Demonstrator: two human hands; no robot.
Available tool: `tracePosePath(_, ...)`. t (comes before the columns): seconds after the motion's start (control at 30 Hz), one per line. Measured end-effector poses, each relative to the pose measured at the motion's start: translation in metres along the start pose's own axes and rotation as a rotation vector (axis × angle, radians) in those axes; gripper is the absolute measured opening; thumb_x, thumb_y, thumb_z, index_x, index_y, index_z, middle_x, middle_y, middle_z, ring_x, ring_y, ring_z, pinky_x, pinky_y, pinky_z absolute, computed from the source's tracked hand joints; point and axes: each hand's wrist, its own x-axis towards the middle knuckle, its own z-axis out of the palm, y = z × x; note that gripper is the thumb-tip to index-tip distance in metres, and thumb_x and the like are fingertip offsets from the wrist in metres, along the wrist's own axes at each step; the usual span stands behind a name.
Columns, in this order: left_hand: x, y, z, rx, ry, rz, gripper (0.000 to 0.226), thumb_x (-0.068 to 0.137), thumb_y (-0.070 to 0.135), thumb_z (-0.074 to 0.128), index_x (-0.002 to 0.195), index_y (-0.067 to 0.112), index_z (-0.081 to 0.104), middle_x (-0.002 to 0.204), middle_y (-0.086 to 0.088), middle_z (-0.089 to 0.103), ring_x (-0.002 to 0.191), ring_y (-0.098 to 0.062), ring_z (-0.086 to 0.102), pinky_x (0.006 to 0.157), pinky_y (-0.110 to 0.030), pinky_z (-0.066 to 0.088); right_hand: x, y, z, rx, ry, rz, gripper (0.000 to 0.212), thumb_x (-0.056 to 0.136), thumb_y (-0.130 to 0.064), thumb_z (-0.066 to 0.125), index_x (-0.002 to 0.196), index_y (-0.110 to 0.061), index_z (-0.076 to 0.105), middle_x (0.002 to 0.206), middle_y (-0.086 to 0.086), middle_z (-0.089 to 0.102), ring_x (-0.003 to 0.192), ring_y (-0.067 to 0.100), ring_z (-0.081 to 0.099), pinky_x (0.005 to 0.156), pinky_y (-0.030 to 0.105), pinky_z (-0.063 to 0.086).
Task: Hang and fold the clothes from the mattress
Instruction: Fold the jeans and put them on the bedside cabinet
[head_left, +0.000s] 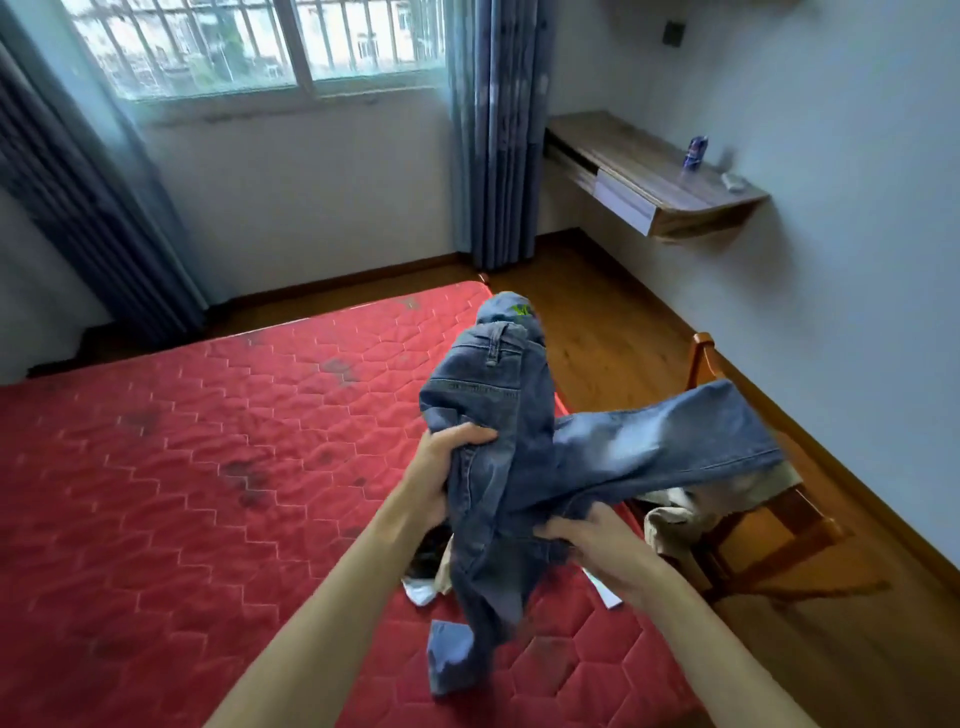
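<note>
A pair of blue jeans (519, 447) is lifted above the right edge of the red quilted mattress (182, 467). My left hand (441, 467) grips the bunched denim on its left side. My right hand (597, 545) holds the fabric lower down, where one leg swings out to the right over the chair. The other leg hangs down and touches the mattress near its front. The waistband end points up and away from me. More clothes (431, 577), pale and dark, lie on the mattress beneath the jeans, mostly hidden.
A wooden chair (769, 525) stands right of the mattress with a beige garment (670, 525) draped over it. A wall-mounted wooden shelf (649, 171) holds a blue can (696, 153). Wooden floor runs along the right wall. Curtains frame the window behind.
</note>
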Motion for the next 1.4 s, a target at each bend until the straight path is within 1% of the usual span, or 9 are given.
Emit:
tracePosePath(0.1, -0.023, 0.030, -0.005, 0.065, 0.006, 0.168, 0.026, 0.079, -0.008, 0.058, 0.104, -0.005, 0.065, 0.087, -0.015, 0.072, 0.077, -0.029, 0.070, 0.065, -0.034, 0.058, -0.014, -0.034, -0.020, -0.476, 0.061, -0.008, 0.025, 0.084, -0.009, 0.069, 0.061, -0.016, 0.063, 0.056, -0.011, 0.059, 0.062, 0.008, 0.054, 0.056, 0.019, 0.047)
tracePosePath(0.2, -0.045, 0.056, -0.008, 0.104, -0.041, 0.312, 0.033, 0.068, -0.011, 0.063, 0.099, -0.002, 0.065, 0.084, -0.012, 0.072, 0.077, -0.027, 0.069, 0.066, -0.032, 0.057, -0.018, -0.090, -0.021, -0.472, 0.239, -0.262, 0.008, 0.081, -0.014, 0.079, 0.085, -0.017, 0.072, 0.081, -0.008, 0.070, 0.082, 0.011, 0.064, 0.069, 0.016, 0.048)
tracePosePath(0.37, -0.079, 0.083, -0.008, 0.153, -0.124, 0.334, 0.025, 0.064, -0.003, 0.062, 0.087, 0.001, 0.072, 0.082, -0.012, 0.073, 0.074, -0.025, 0.070, 0.070, -0.031, 0.058, -0.010, -0.165, 0.033, -0.407, 0.024, -0.571, 0.097, 0.052, -0.042, 0.096, 0.134, -0.018, 0.051, 0.129, -0.009, 0.064, 0.120, 0.005, 0.060, 0.102, 0.029, 0.049)
tracePosePath(0.53, -0.113, 0.119, -0.030, 0.109, -0.042, 0.433, 0.024, 0.060, -0.005, 0.061, 0.073, 0.006, 0.078, 0.075, -0.010, 0.074, 0.067, -0.023, 0.072, 0.063, -0.030, 0.059, -0.018, -0.194, 0.075, -0.608, 0.570, -0.720, 0.150, 0.029, -0.082, 0.079, 0.150, -0.015, 0.021, 0.140, 0.010, 0.039, 0.133, 0.027, 0.038, 0.113, 0.052, 0.034)
tracePosePath(0.73, -0.143, 0.137, -0.055, 0.123, 0.108, 0.532, 0.029, 0.064, -0.004, 0.065, 0.089, 0.005, 0.076, 0.093, -0.018, 0.074, 0.084, -0.033, 0.071, 0.077, -0.041, 0.059, -0.046, -0.251, 0.118, -0.385, -0.398, -0.714, 0.042, 0.067, -0.045, 0.081, 0.102, -0.024, 0.069, 0.097, -0.012, 0.074, 0.095, 0.008, 0.070, 0.082, 0.027, 0.054)
tracePosePath(1.0, -0.155, 0.154, -0.081, 0.649, 0.633, 0.819, 0.093, 0.077, 0.041, 0.079, 0.153, 0.022, 0.029, 0.131, 0.022, 0.054, 0.120, 0.010, 0.052, 0.110, -0.024, 0.039, 0.010, -0.270, 0.194, -0.193, -0.200, -0.769, 0.016, 0.085, -0.005, 0.059, 0.075, 0.008, 0.055, 0.068, 0.006, 0.054, 0.067, 0.014, 0.048, 0.066, 0.032, 0.039)
tracePosePath(1.1, -0.158, 0.150, -0.082, 0.581, 0.484, 0.698, 0.048, 0.090, 0.043, 0.059, 0.136, 0.030, 0.051, 0.126, 0.017, 0.064, 0.124, -0.002, 0.055, 0.103, -0.025, 0.046, 0.022, -0.266, 0.218, -0.102, -0.268, -0.710, 0.014, 0.085, -0.002, 0.058, 0.075, 0.008, 0.058, 0.072, 0.006, 0.057, 0.072, 0.016, 0.051, 0.070, 0.033, 0.041)
tracePosePath(1.23, -0.158, 0.150, -0.099, 0.530, 0.454, 0.700, 0.080, 0.069, 0.075, 0.063, 0.125, 0.018, 0.060, 0.121, 0.003, 0.070, 0.114, -0.012, 0.064, 0.098, -0.032, 0.052, 0.029, -0.262, 0.243, -0.058, -0.358, -0.666, 0.009, 0.083, -0.001, 0.061, 0.078, -0.001, 0.068, 0.078, 0.008, 0.065, 0.077, 0.019, 0.059, 0.076, 0.036, 0.048)
tracePosePath(1.4, -0.155, 0.161, -0.133, 0.583, 0.640, 0.826, 0.054, 0.077, 0.062, 0.063, 0.090, 0.010, 0.072, 0.095, -0.012, 0.075, 0.092, -0.026, 0.070, 0.087, -0.055, 0.052, 0.030, -0.264, 0.273, -0.222, -0.328, -0.677, 0.035, 0.075, -0.034, 0.081, 0.088, -0.005, 0.066, 0.075, 0.001, 0.068, 0.069, 0.013, 0.064, 0.070, 0.033, 0.052)
